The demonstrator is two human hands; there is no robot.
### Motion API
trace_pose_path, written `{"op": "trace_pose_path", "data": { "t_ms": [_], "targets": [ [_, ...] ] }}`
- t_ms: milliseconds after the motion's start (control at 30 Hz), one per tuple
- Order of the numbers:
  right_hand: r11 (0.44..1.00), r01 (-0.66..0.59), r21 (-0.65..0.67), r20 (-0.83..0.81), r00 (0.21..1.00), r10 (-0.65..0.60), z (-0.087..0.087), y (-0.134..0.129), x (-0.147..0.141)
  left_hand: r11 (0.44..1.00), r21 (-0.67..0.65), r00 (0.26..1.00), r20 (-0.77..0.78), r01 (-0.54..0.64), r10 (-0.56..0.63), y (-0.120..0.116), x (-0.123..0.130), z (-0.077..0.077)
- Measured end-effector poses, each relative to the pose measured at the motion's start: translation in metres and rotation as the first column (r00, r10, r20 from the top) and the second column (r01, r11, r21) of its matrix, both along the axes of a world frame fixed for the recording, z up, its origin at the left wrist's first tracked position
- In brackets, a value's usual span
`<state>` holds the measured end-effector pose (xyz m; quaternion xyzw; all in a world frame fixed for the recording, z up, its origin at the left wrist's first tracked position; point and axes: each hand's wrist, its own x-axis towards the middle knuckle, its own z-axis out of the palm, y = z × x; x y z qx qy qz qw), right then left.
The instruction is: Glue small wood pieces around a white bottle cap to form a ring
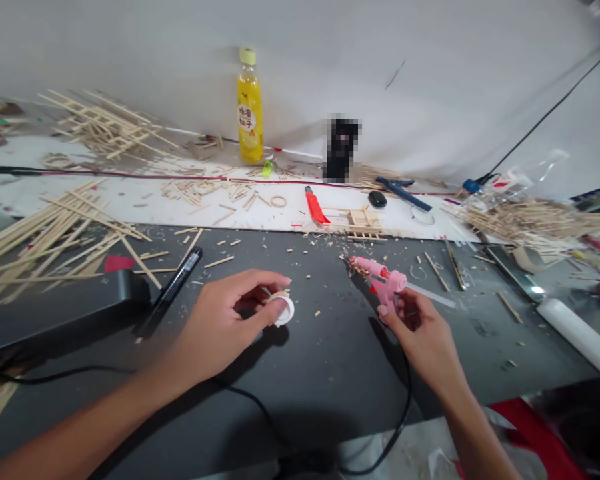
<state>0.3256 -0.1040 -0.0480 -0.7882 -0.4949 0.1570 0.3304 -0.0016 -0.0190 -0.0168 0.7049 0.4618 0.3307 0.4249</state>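
Observation:
Between the thumb and fingers of my left hand point(235, 307) is a small white round piece point(286, 311), with bits of wood at its upper edge. My right hand point(423, 327) grips the handle of a pink glue gun point(391, 287). Its nozzle points up and to the left, and brownish lumps cover the front end. A clear glue stick point(433, 295) sticks out of the back. The gun and the white piece are apart, both just above the dark table point(325, 373). Short wood offcuts point(317, 313) lie between my hands.
A black marker point(175, 287) and wooden sticks point(65, 227) lie on the left. Behind are a yellow bottle point(250, 110), an orange utility knife point(317, 207), a small wooden frame point(365, 223) and blue-handled pliers point(404, 193). A white-handled tool point(575, 333) and a stick pile point(535, 223) lie right.

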Motion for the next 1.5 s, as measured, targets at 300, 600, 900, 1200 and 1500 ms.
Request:
{"op": "trace_pose_path", "data": {
  "t_ms": [300,600,900,1200,1500],
  "targets": [
    [0.998,-0.015,-0.059,-0.113,0.994,0.008,-0.006,0.033,0.003,0.964,-0.26,0.984,0.18,0.051,-0.003,-0.002,0.003,-0.004],
    [0.972,-0.237,0.011,-0.523,0.827,0.207,-0.003,0.023,-0.009,0.917,-0.396,0.978,0.204,0.05,0.035,-0.006,0.009,-0.011],
    [0.722,-0.691,0.018,-0.426,0.648,0.631,0.002,0.048,-0.016,0.765,-0.616,0.873,0.462,0.188,0.157,-0.002,0.017,-0.036],
    [0.552,-0.833,-0.026,0.053,0.55,0.833,0.006,0.053,-0.024,0.743,-0.666,0.931,0.307,0.064,0.195,-0.002,0.018,-0.03],
    [0.63,-0.764,-0.14,0.078,0.626,0.776,0.006,0.047,-0.029,0.755,-0.651,0.963,0.246,0.078,0.112,-0.004,0.017,-0.031]
  ]
}}
